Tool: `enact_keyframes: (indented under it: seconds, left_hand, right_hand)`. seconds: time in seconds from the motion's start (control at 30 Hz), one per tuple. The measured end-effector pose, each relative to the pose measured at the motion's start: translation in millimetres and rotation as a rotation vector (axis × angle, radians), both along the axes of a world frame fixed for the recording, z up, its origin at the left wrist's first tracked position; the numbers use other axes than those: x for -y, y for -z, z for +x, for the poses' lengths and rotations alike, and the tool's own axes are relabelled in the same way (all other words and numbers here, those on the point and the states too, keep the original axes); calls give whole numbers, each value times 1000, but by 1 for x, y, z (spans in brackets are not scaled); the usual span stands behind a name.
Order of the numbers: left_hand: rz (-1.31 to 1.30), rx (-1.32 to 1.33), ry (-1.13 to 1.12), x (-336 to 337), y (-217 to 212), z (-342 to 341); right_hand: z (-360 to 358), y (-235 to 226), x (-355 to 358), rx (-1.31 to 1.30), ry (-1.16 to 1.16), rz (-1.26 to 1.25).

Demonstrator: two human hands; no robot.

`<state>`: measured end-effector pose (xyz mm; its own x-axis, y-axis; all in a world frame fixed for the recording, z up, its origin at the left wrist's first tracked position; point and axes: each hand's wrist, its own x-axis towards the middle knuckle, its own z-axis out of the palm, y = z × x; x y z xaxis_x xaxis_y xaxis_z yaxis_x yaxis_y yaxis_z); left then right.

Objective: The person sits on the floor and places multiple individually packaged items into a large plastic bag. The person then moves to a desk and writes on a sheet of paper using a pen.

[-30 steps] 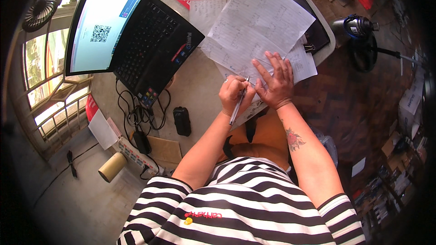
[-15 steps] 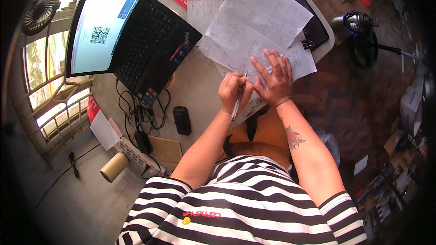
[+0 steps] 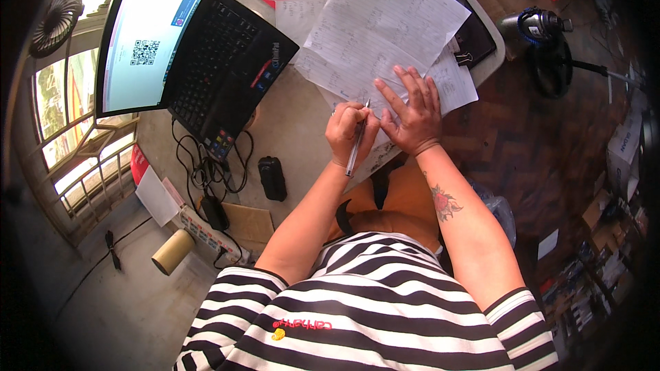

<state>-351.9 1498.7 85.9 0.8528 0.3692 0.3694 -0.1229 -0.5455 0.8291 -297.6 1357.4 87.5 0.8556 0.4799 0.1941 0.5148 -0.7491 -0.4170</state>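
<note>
A clear-barrelled pen (image 3: 355, 149) is pinched in my left hand (image 3: 347, 132), its tip against the near edge of a lined sheet of paper (image 3: 385, 24) covered in handwriting. My right hand (image 3: 412, 118) lies on the same sheet with its fingers spread, just right of the pen. More written sheets (image 3: 456, 85) stick out underneath, toward the table's right edge. What the tip is marking is too small to read.
An open black laptop (image 3: 220, 62) stands at the left, beside tangled black cables (image 3: 206, 172) and a small black case (image 3: 273, 178). A dark clipboard with a black binder clip (image 3: 464, 58) lies under the papers. Off the table's right side is a metal bottle (image 3: 533, 26).
The whole view has shifted slightly. My left hand keeps its grip on the pen, whose angle is a little steeper, and my right hand stays flat on the paper.
</note>
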Motion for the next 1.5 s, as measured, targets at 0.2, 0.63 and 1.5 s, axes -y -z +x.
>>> enact_keyframes:
  seconds: [0.2,0.63,1.5]
  left_hand:
    - [23,-10,18,-1,-2,0]
    - [42,-19,18,0,-2,0]
    - [30,-11,-17,0,0,-1]
  right_hand:
    - [0,1,0,11,5,0]
    - [0,1,0,5,2,-1]
    - [0,3,0,11,-6,-4]
